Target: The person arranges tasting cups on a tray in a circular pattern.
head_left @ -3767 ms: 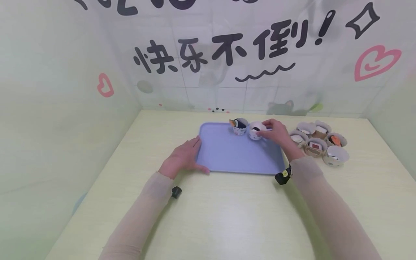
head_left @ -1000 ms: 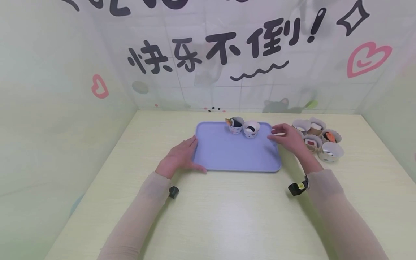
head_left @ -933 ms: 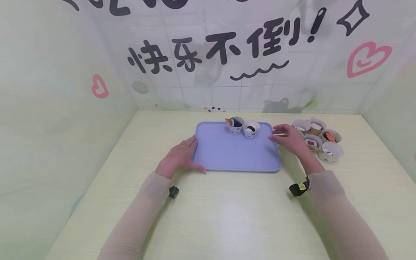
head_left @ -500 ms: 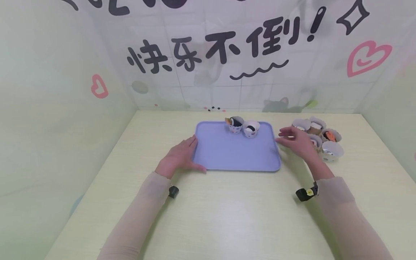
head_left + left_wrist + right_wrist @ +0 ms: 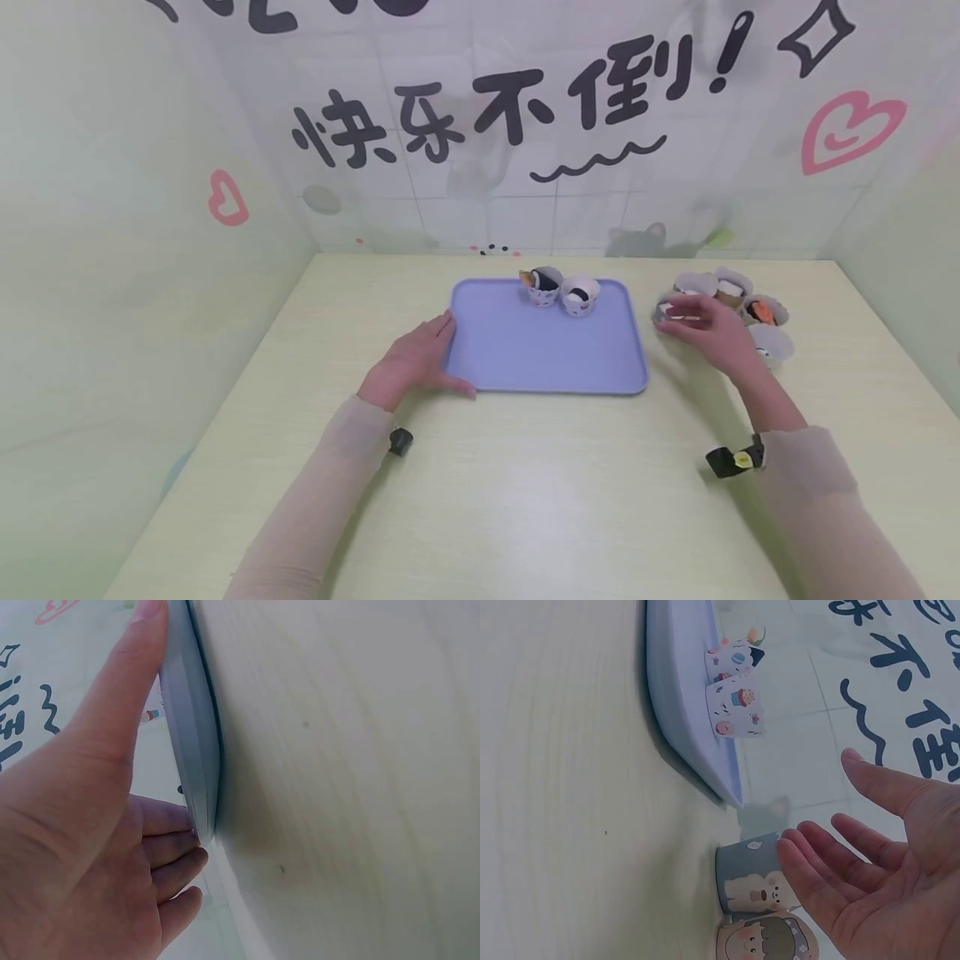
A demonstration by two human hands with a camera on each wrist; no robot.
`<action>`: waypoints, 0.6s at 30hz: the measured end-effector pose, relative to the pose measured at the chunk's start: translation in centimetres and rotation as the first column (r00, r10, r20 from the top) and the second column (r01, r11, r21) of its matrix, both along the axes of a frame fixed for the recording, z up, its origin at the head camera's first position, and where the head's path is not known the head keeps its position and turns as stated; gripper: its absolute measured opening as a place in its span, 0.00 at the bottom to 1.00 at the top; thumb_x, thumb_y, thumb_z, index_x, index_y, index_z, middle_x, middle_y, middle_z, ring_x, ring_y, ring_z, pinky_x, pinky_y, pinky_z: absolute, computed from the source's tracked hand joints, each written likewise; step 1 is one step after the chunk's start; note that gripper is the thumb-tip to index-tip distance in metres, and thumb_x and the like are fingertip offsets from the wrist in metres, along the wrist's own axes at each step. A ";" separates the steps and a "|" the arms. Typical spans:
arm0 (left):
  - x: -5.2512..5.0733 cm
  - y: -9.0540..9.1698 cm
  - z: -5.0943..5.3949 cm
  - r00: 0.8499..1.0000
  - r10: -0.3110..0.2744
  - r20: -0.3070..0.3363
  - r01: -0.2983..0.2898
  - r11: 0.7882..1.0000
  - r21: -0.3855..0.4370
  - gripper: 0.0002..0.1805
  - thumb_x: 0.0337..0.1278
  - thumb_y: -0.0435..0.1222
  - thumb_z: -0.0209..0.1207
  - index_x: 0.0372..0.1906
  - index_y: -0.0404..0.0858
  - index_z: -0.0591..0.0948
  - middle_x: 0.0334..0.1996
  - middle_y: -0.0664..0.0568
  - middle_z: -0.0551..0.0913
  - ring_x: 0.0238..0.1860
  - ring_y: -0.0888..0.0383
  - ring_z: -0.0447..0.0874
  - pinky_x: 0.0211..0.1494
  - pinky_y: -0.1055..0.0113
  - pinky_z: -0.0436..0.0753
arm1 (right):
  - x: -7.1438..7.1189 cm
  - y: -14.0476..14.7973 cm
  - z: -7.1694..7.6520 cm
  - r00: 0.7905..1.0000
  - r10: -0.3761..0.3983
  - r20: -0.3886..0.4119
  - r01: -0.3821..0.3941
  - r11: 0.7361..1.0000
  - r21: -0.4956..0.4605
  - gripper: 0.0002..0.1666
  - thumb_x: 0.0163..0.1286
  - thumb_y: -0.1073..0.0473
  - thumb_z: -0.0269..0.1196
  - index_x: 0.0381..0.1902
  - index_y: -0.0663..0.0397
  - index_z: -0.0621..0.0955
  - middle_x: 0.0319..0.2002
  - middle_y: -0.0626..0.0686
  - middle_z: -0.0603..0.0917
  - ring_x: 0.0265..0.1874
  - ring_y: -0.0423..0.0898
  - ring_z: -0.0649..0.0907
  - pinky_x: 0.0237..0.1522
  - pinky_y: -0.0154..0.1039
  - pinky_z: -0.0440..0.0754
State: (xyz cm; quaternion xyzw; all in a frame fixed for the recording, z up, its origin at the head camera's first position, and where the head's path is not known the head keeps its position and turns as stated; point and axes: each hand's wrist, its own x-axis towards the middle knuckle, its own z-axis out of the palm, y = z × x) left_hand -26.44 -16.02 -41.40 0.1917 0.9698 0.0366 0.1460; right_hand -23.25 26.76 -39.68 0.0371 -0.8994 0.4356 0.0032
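Observation:
My left hand (image 5: 416, 362) rests against the left edge of the lilac tray (image 5: 543, 354), its thumb along the near-left corner. In the left wrist view its fingers (image 5: 176, 870) are extended, touching the rim. Two paper baking cups stand at the tray's back: one with a black-and-white sushi-like piece (image 5: 546, 282), the other a white cup (image 5: 576, 307) with a black-banded piece. My right hand (image 5: 712, 329) hovers over the cup cluster, fingers relaxed and thumb apart, holding nothing. Beside its fingertips in the right wrist view is a blue-grey cup (image 5: 746, 874) with a bear print.
More paper cups stand right of the tray: a tan cup (image 5: 729, 296), a cup with an orange piece (image 5: 763, 312) and a pale cup (image 5: 772, 342). The hand partly covers the cluster. A printed wall covering (image 5: 487, 221) rises behind the table (image 5: 525, 483).
My right hand let go of the white cup on the tray, then moved right, off the tray, to the cup cluster. The left hand keeps its place at the tray's edge.

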 end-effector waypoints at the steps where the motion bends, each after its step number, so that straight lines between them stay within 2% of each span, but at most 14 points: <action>1: 0.0 0.0 0.0 1.000 0.000 -0.003 0.000 1.000 0.001 0.75 0.36 0.72 0.67 0.79 0.32 0.44 0.81 0.41 0.43 0.80 0.41 0.49 0.81 0.50 0.59 | 0.1 0.2 0.0 1.000 0.001 -0.002 -0.001 1.000 -0.011 0.34 0.71 0.48 0.64 0.66 0.63 0.73 0.62 0.67 0.78 0.38 0.14 0.72 0.42 0.11 0.72; 4: -0.1 0.0 0.0 1.000 -0.002 -0.005 0.002 1.000 0.006 0.75 0.36 0.72 0.67 0.79 0.32 0.44 0.81 0.41 0.44 0.80 0.41 0.50 0.81 0.49 0.60 | 0.6 0.7 0.2 1.000 -0.008 -0.028 0.007 1.000 -0.021 0.33 0.71 0.48 0.65 0.65 0.64 0.73 0.59 0.62 0.81 0.39 0.14 0.72 0.41 0.12 0.74; 7: -0.1 0.0 0.1 1.000 -0.002 -0.003 0.002 1.000 0.006 0.75 0.36 0.72 0.67 0.79 0.32 0.44 0.81 0.41 0.44 0.80 0.41 0.50 0.81 0.49 0.60 | 1.0 1.2 0.3 0.998 -0.013 -0.058 0.009 0.998 -0.061 0.33 0.70 0.51 0.66 0.63 0.67 0.73 0.49 0.43 0.85 0.39 0.14 0.75 0.40 0.13 0.77; 9: -0.1 0.1 0.1 1.000 -0.001 0.000 0.001 1.000 0.006 0.75 0.36 0.72 0.67 0.79 0.32 0.44 0.81 0.41 0.44 0.80 0.41 0.50 0.81 0.49 0.60 | 1.3 1.6 0.4 0.997 -0.023 -0.072 0.017 0.997 -0.081 0.32 0.69 0.52 0.66 0.62 0.68 0.73 0.43 0.28 0.81 0.38 0.14 0.76 0.40 0.14 0.78; 11: -0.1 0.1 0.2 1.000 0.000 0.001 0.000 1.000 0.005 0.76 0.35 0.72 0.67 0.80 0.32 0.44 0.81 0.41 0.44 0.80 0.41 0.49 0.81 0.49 0.60 | 1.5 1.9 0.5 0.996 -0.027 -0.085 0.018 0.995 -0.101 0.31 0.69 0.54 0.67 0.61 0.69 0.74 0.39 0.20 0.78 0.38 0.14 0.77 0.39 0.13 0.78; 15: 0.0 0.1 0.3 1.000 -0.002 -0.003 0.002 1.000 0.004 0.76 0.34 0.73 0.67 0.79 0.32 0.45 0.81 0.40 0.45 0.80 0.41 0.50 0.81 0.49 0.61 | 1.9 2.5 0.6 0.993 -0.041 -0.110 0.030 0.995 -0.097 0.29 0.68 0.56 0.67 0.59 0.69 0.75 0.38 0.19 0.77 0.37 0.13 0.77 0.40 0.12 0.76; 18: 0.0 0.0 0.3 1.000 -0.003 -0.008 0.003 1.000 0.003 0.76 0.34 0.73 0.67 0.79 0.31 0.45 0.81 0.40 0.45 0.80 0.41 0.50 0.80 0.49 0.61 | 2.3 3.0 0.7 0.992 -0.069 -0.109 0.058 0.993 -0.101 0.24 0.69 0.55 0.67 0.57 0.60 0.77 0.40 0.20 0.76 0.38 0.13 0.76 0.40 0.11 0.75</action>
